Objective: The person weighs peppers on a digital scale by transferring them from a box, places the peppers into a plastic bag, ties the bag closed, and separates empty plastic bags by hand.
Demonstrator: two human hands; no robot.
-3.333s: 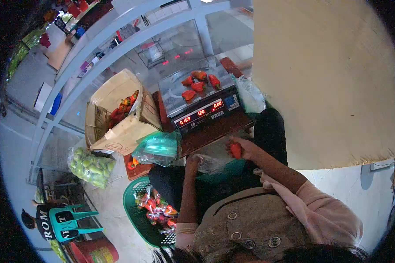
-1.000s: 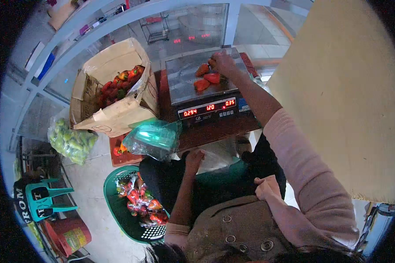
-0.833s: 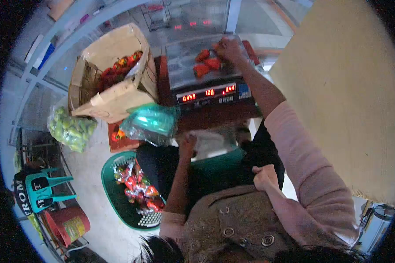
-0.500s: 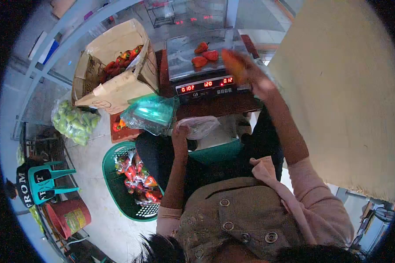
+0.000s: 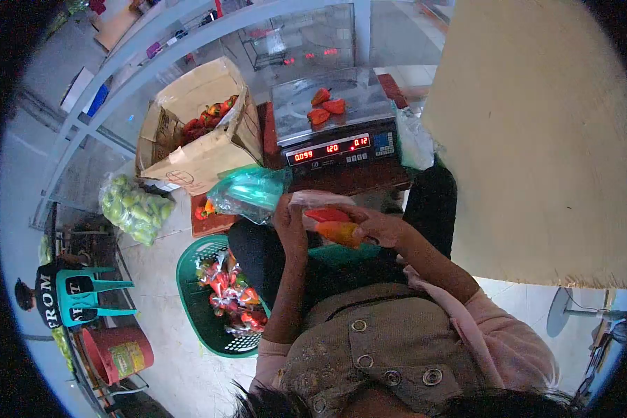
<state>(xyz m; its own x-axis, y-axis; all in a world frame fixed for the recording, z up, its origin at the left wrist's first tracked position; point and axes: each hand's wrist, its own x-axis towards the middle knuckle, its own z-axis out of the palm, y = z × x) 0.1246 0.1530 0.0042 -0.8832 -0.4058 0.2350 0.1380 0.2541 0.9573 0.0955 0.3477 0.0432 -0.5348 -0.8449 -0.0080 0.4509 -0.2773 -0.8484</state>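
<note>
My left hand [image 5: 285, 216] is closed on the edge of a clear plastic bag [image 5: 313, 200] over my lap. From the right, my right hand [image 5: 377, 228] grips red and orange peppers [image 5: 338, 231] at the bag's mouth. Beyond my hands is a digital scale [image 5: 331, 150] with lit red figures. Three red peppers [image 5: 334, 106] lie on its metal plate. A stack of green and clear plastic bags [image 5: 247, 191] lies just left of my left hand.
An open cardboard box [image 5: 205, 164] of peppers stands left of the scale. A green basket [image 5: 188, 296] holds bagged peppers. Farther left are a bag of green vegetables [image 5: 134, 209], a red bucket [image 5: 117, 352] and a person [image 5: 45, 296] on a green chair. A tan board [image 5: 536, 139] stands at right.
My right hand has moved from the scale plate down to the bag, carrying peppers. Fewer peppers lie on the plate, and the left figure on the display has dropped to 0.099. The bag is raised.
</note>
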